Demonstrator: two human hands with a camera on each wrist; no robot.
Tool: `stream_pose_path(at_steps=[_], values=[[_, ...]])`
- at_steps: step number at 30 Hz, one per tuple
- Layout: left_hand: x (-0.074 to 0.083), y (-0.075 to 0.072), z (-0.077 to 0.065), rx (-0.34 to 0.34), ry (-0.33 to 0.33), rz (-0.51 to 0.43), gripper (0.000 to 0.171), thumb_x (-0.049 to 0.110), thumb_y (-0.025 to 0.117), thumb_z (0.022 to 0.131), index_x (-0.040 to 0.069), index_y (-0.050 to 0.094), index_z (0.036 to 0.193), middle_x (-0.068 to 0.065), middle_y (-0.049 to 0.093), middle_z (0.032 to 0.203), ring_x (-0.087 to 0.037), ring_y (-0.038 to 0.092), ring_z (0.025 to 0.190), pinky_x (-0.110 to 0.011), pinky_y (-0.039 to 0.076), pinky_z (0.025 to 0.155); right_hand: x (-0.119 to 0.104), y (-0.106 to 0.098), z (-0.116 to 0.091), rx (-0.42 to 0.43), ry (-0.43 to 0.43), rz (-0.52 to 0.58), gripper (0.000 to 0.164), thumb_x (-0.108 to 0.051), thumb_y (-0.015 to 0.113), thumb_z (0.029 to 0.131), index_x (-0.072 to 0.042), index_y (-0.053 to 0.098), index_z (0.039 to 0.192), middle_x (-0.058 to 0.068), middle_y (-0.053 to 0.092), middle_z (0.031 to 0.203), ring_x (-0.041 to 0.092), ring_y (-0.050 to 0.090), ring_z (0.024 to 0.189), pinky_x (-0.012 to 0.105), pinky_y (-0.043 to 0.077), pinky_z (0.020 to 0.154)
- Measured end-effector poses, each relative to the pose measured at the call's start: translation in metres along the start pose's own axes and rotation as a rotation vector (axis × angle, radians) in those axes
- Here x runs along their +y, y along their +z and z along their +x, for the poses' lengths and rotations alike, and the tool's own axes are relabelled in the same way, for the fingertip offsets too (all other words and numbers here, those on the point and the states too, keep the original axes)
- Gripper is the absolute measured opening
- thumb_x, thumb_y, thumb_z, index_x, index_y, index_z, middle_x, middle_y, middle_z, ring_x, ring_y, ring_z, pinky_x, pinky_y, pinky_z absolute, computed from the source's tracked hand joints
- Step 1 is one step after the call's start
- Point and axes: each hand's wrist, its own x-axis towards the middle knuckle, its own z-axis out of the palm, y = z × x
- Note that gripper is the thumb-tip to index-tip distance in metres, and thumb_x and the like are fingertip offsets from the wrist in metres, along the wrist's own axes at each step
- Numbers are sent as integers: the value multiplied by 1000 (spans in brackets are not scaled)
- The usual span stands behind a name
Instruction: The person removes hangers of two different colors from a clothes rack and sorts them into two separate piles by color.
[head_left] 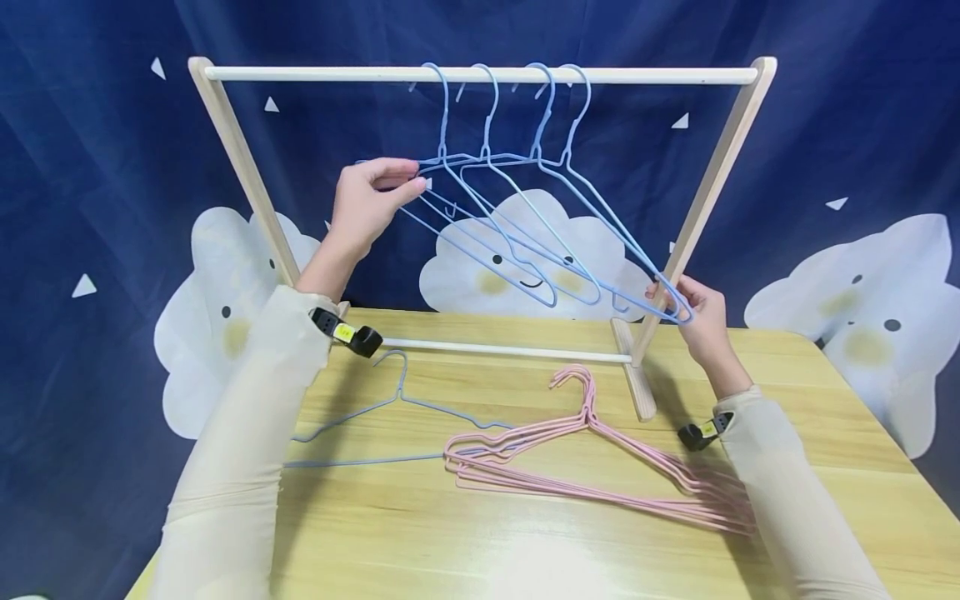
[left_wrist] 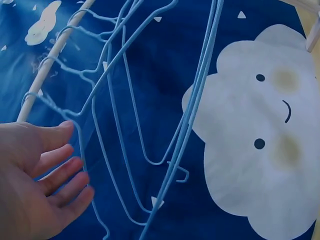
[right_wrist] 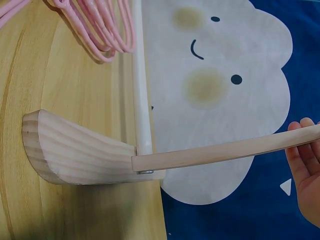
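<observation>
Several blue hangers [head_left: 491, 125] hang by their hooks from the rail [head_left: 322, 75] of a small clothes rack. My left hand [head_left: 367, 200] is beside their left ends, thumb and fingers apart. In the left wrist view that hand [left_wrist: 50, 175] has loosely extended fingers alongside the nearest hanger [left_wrist: 82, 145]. My right hand [head_left: 705, 321] holds the rack's right wooden post [head_left: 701, 208], near the hangers' right corners. Seen from the right wrist, the fingers [right_wrist: 302, 160] pass behind the post [right_wrist: 215, 155], with their tips showing past its edge; the thumb is hidden there.
One blue hanger [head_left: 401, 396] lies on the wooden table [head_left: 420, 533] below my left arm. A stack of pink hangers [head_left: 592, 492] lies beside it, partly under my right sleeve. The rack's foot [head_left: 636, 375] and lower bar [head_left: 495, 348] stand behind. A blue cloud-print curtain [head_left: 480, 33] hangs behind.
</observation>
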Motion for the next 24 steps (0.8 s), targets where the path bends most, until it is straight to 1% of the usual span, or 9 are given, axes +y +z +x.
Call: stream_pose_path(at_steps=[3,7,10,12,14,17,18,20,24], values=[[8,5,7,4,18,29,41,23,74,95,8,67,133,-7,64,141,-19,57,134,-34,44,116,0,0,0,-1,-6,9,21,1,64,96,16,66,110,-4,77,88,8,69,91,18,56,80],[14,7,17,-43,32,39,41,22,70,98,10,65,137,-5,62,145,-16,53,139,-31,37,121,1,-1,1,-4,-3,12,22,2,63,96,18,65,111,-6,77,86,7,68,90,19,55,79],[18,8,23,-80,29,58,37,22,67,100,10,66,135,-6,65,140,-15,57,134,-28,42,117,-5,0,0,-5,0,1,14,3,63,96,8,72,106,-7,76,84,7,67,88,19,55,78],[21,9,26,-91,28,63,35,22,66,101,9,68,133,-8,68,135,-16,60,128,-26,46,112,-11,2,-1,-7,3,8,15,3,63,96,-2,75,103,-6,76,83,6,68,87,18,55,79],[24,11,29,-91,28,50,32,20,67,100,7,70,129,-9,71,130,-16,64,120,-26,51,106,-19,4,-3,-10,6,22,19,3,64,95,-8,77,102,-6,77,83,6,69,87,17,56,79],[27,14,32,-92,25,-12,28,16,70,97,4,73,123,-8,74,124,-14,68,110,-24,52,103,-25,5,-3,-12,7,16,13,3,64,95,6,74,104,-7,77,83,5,68,87,15,55,78],[28,15,33,-95,21,-36,27,14,71,96,3,73,120,-8,75,122,-14,69,106,-25,53,103,-25,5,-4,-13,9,15,15,3,64,95,12,71,106,-7,77,83,5,67,87,15,54,78],[31,16,35,-103,-18,-95,24,13,73,94,3,75,116,-4,77,118,-12,69,103,-24,52,103,-25,5,-4,-13,13,3,22,2,64,95,20,64,110,-8,76,83,5,66,87,15,53,77],[36,17,39,-114,-82,-160,20,12,77,91,5,77,110,2,79,107,-11,70,101,-25,52,104,-15,3,-2,-5,24,-16,26,2,63,96,22,61,112,-9,76,83,5,66,88,15,53,77]])
